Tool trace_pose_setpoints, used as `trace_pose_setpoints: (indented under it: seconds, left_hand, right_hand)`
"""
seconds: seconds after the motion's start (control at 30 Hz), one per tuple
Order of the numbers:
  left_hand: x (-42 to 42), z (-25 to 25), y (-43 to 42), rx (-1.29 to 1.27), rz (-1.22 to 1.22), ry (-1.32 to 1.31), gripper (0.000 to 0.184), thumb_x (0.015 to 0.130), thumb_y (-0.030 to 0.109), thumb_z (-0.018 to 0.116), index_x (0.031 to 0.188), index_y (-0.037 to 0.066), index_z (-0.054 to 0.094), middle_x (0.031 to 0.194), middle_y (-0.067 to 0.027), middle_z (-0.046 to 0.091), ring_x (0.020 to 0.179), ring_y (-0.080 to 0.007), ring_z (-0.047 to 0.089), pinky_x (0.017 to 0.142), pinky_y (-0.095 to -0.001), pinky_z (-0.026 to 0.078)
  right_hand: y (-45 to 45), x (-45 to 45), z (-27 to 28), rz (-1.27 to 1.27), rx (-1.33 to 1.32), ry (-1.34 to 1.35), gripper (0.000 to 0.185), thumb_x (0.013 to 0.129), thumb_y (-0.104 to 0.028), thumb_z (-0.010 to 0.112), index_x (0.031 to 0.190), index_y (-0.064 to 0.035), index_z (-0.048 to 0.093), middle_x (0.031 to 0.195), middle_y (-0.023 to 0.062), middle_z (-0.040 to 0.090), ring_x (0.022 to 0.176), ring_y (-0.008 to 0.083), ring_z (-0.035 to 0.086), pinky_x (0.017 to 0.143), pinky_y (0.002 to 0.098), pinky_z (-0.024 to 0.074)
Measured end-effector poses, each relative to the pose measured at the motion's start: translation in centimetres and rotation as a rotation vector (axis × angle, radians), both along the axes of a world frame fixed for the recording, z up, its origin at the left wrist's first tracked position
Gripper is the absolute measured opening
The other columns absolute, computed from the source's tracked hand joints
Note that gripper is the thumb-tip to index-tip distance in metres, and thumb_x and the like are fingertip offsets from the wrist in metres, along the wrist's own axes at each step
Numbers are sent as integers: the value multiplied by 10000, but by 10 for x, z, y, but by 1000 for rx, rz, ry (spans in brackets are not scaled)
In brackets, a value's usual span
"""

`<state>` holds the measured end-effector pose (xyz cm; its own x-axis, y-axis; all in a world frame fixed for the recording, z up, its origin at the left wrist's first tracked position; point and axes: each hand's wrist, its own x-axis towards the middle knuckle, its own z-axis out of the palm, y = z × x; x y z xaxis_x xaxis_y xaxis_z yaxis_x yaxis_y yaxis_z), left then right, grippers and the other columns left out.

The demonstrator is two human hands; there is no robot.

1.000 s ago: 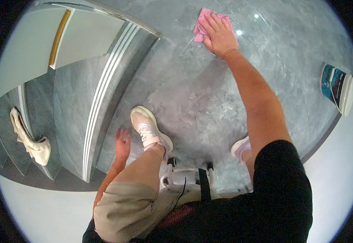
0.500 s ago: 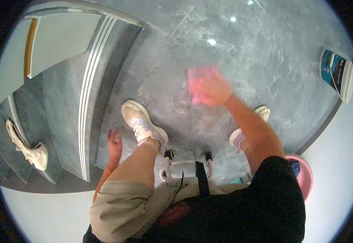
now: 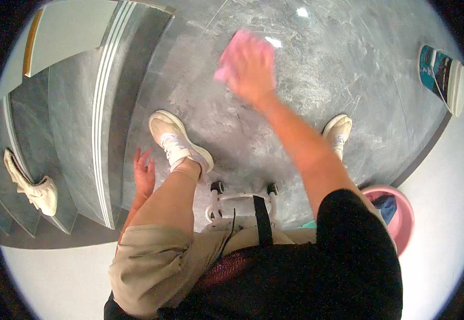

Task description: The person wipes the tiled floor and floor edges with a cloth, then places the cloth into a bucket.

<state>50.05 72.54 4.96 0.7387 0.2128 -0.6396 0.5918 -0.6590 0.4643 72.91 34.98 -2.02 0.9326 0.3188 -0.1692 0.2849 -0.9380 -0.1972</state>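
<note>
A pink cloth point(image 3: 235, 47) lies bunched against the grey marbled floor point(image 3: 296, 101), ahead of my feet. My right hand point(image 3: 254, 77) presses down over the cloth with its arm stretched forward; motion blurs the fingers somewhat. Beside my left leg, near the edge of a step, my left hand point(image 3: 144, 173) hangs with its fingers apart and nothing in it. My left shoe point(image 3: 176, 138) and right shoe point(image 3: 338, 130) are planted wide on either side of a low wheeled stool point(image 3: 242, 196) that is partly hidden beneath me.
Steps with white stripes point(image 3: 102, 117) run along the left, and a pale shoe point(image 3: 37, 192) lies on a lower one. A pink basin point(image 3: 405, 218) holding dark cloth stands at my right. Farther right is a white-and-teal bucket point(image 3: 429, 69) by the wall.
My right hand and the pink cloth have moved forward and to the left across the floor. The view has shifted slightly; my left hand stays beside my leg.
</note>
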Motion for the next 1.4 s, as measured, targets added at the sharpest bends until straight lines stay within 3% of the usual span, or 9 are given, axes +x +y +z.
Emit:
trace_pose_setpoints:
  seconds: [0.17, 0.27, 0.33, 0.4, 0.53, 0.67, 1.0, 1.3, 1.4]
  left_hand:
    - [-28, -10, 20, 68, 31, 23, 307, 924, 113, 561, 1228, 120, 603, 1489, -161, 311, 1064, -222, 571, 805, -294, 492]
    - [-53, -30, 43, 223, -221, -155, 309, 917, 114, 564, 1223, 117, 605, 1475, -175, 331, 1055, -249, 588, 778, -300, 514]
    - [-54, -25, 41, 79, 24, 6, 311, 911, 109, 573, 1221, 116, 605, 1474, -175, 330, 1101, -256, 570, 804, -313, 514]
    - [-59, -22, 32, -72, 273, 150, 314, 906, 104, 582, 1219, 115, 606, 1474, -175, 328, 1147, -263, 553, 830, -326, 514]
    - [-65, -36, 21, 61, -66, -143, 319, 894, 88, 589, 1212, 112, 607, 1471, -176, 330, 1239, -274, 488, 892, -350, 494]
    - [-65, -37, 13, 19, -32, -165, 323, 890, 87, 593, 1212, 113, 607, 1470, -178, 330, 1252, -287, 474, 910, -360, 483]
    - [-61, -67, 24, -142, 12, -165, 334, 878, 85, 602, 1211, 115, 608, 1468, -183, 329, 1284, -320, 440, 957, -387, 455]
    - [-47, -69, 30, 122, -216, -211, 357, 859, 58, 611, 1210, 120, 607, 1439, -201, 358, 1309, -366, 403, 1024, -404, 404]
    - [-47, -56, 12, 172, -214, -116, 364, 868, 15, 580, 1217, 119, 600, 1416, -190, 395, 1313, -324, 412, 1004, -370, 428]
  right_hand:
    - [-27, -219, -9, 560, 258, 262, 646, 793, -436, 595, 1355, -146, 466, 1474, 62, 379, 1376, 244, 309, 1098, 523, 259]
    - [-54, -203, 1, 677, 425, 250, 655, 741, -391, 642, 1319, -125, 488, 1439, 92, 420, 1346, 255, 361, 1086, 498, 290]
    - [-41, -115, 44, 832, 45, 860, 611, 725, -357, 657, 1264, -105, 518, 1363, 114, 487, 1270, 290, 444, 1064, 496, 312]
    - [-74, -65, 67, 571, 94, 662, 520, 761, -343, 632, 1214, -105, 543, 1300, 123, 529, 1192, 325, 498, 1036, 527, 324]
    - [-155, -14, -24, 217, -51, -267, 578, 823, -421, 571, 1340, -178, 486, 1407, 72, 453, 1332, 273, 362, 1082, 536, 236]
    - [-126, -25, -43, -228, 26, -452, 590, 841, -411, 535, 1359, -135, 467, 1435, 122, 406, 1350, 336, 320, 1111, 574, 166]
    - [-106, -306, -23, -208, 261, 78, 609, 809, -381, 567, 1349, -112, 480, 1453, 169, 368, 1369, 365, 299, 1085, 632, 176]
    - [-236, -7, -49, -519, -44, -516, 568, 888, -508, 458, 1353, -183, 486, 1432, 153, 426, 1346, 346, 363, 1090, 541, 256]
    - [-321, 52, -58, -633, 375, 92, 487, 887, -478, 499, 1269, -184, 569, 1309, 164, 554, 1231, 364, 502, 1029, 442, 387]
